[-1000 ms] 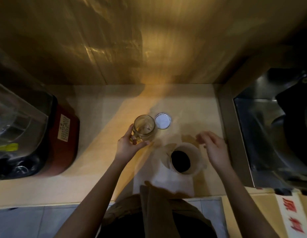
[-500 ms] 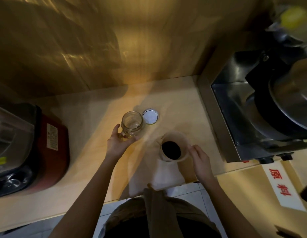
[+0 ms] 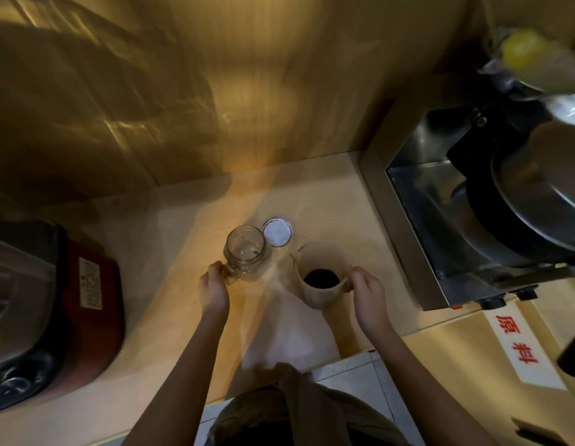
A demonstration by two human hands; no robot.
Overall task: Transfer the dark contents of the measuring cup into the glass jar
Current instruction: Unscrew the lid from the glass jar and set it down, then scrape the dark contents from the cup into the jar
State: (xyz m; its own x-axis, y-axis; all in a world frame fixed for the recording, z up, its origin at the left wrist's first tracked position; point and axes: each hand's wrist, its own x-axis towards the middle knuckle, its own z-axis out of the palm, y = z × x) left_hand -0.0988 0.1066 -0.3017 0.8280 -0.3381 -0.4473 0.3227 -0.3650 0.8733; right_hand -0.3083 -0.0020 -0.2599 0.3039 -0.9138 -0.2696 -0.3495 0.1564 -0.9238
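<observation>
A clear glass jar (image 3: 246,252) with a side handle stands upright and open on the pale counter (image 3: 170,220), looking nearly empty. My left hand (image 3: 214,286) grips its handle from the near side. To its right is a translucent measuring cup (image 3: 321,275) with dark contents (image 3: 321,278) at the bottom and its spout pointing toward the jar. My right hand (image 3: 366,292) is closed on the cup's handle at its right side. The cup appears upright; I cannot tell whether it is lifted off the counter.
A round white-lined jar lid (image 3: 277,232) lies just behind the jar. A red and black blender base (image 3: 64,304) sits at the left. A steel machine (image 3: 492,220) fills the right side. A label with red characters (image 3: 517,346) lies at the near right.
My right hand has moved in from beside the cup and closed on its handle. My left hand has shifted from the jar's body to its handle. The view has swung right.
</observation>
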